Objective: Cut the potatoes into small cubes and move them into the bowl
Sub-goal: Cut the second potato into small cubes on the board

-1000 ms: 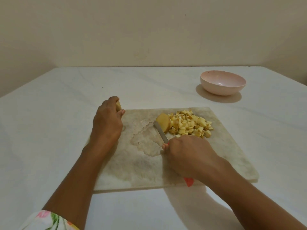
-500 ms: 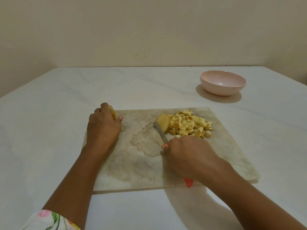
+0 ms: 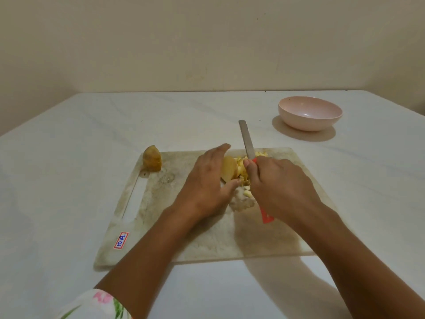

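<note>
Over the stained pale cutting board, a red-handled steel knife is gripped by the right hand. The left hand is held flat.

Dim, warm, even light; soft shadows under the bowl and forearms; slightly soft, wide-angle bowing.

Your left sleeve is white cloth printed with pink flowers and green leaves; only its end shows. Your left forearm and left hand are bare, as are your right forearm and right hand.
</note>
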